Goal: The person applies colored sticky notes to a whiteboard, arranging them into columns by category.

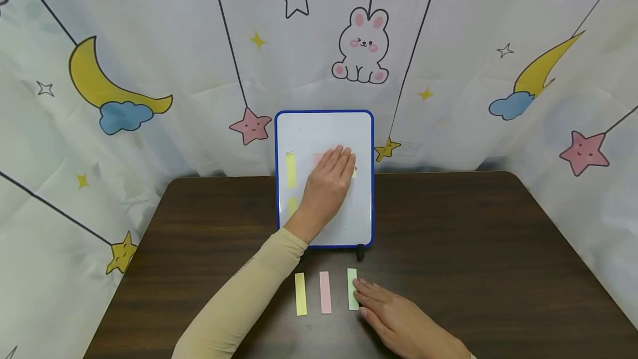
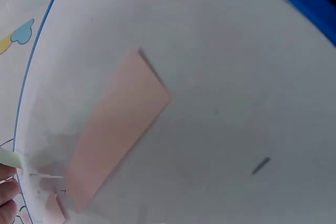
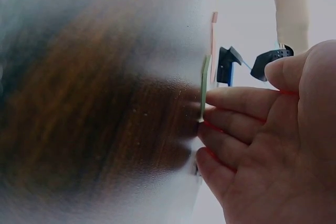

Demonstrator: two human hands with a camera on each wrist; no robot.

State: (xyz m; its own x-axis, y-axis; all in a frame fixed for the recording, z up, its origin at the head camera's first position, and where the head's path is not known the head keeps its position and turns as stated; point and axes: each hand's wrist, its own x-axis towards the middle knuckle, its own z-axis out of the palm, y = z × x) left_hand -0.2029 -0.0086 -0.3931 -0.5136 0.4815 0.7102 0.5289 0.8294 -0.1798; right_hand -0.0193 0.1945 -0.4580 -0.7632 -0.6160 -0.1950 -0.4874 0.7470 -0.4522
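Observation:
My left hand [image 1: 326,187] lies against the upper right of a blue-framed whiteboard [image 1: 324,126], fingers straight and together. Under its fingertips is a pale green paper strip [image 2: 10,158], mostly hidden in the head view. Beside it on the board hangs a pink strip [image 2: 121,124], partly behind the hand. Yellow strips [image 1: 291,170] are stuck along the board's left side. On the table my right hand [image 1: 399,314] rests with extended fingers, its fingertips at the right edge of another green strip [image 1: 351,290].
Left of that green strip, a pink strip [image 1: 325,292] and a yellow strip [image 1: 301,294] lie upright in a row on the dark wooden table [image 1: 473,248]. A black stand foot [image 1: 360,252] supports the board. Behind hangs a patterned curtain [image 1: 309,65].

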